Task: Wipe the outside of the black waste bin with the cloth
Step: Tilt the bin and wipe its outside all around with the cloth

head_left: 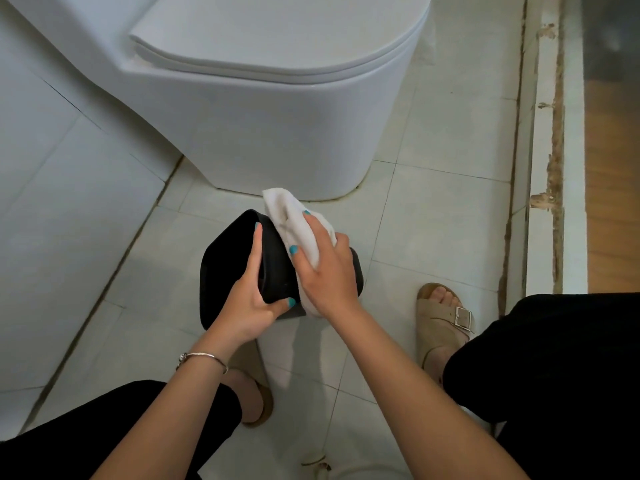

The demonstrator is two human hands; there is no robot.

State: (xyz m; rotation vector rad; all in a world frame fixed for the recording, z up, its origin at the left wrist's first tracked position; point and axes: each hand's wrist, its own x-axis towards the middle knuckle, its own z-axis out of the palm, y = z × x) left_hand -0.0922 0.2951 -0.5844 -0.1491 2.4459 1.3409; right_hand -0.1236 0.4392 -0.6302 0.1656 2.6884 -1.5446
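Note:
The black waste bin (pixel 228 258) is tilted on its side just above the tiled floor, its opening turned to the left. My left hand (pixel 247 306) grips its rim, fingers inside the opening and thumb on the outer wall. My right hand (pixel 325 268) presses a white cloth (pixel 294 220) against the bin's outer side, fingers spread over it. One end of the cloth sticks up past the bin's far edge, the other hangs below my palm.
A white toilet (pixel 270 116) stands directly behind the bin. My feet in beige sandals (pixel 446 320) rest on the pale floor tiles (pixel 433 220) on either side. A worn door threshold (pixel 547 150) runs along the right, a tiled wall on the left.

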